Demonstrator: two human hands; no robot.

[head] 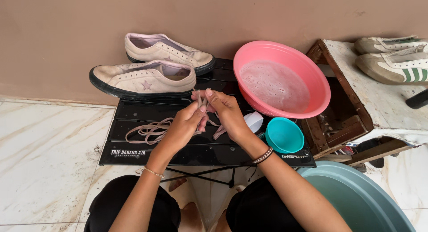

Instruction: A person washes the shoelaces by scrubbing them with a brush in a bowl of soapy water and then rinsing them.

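Note:
Both my hands meet above a low black folding table (pixel 133 156). My left hand (pixel 183 127) and my right hand (pixel 225 109) pinch the same pale pink shoelace (pixel 149 130), which trails in loops to the left on the table. Two beige low sneakers with black soles, one nearer (pixel 142 79) and one behind it (pixel 167 49), lie on the table's far side with no laces in them.
A pink basin (pixel 281 78) of soapy water tilts at the table's right end, next to a small teal bowl (pixel 284 135) and a white object (pixel 254 120). A worn wooden crate (pixel 356 94) carries white sneakers with green stripes (pixel 392 62). A large grey-green tub (pixel 356 196) stands at the lower right.

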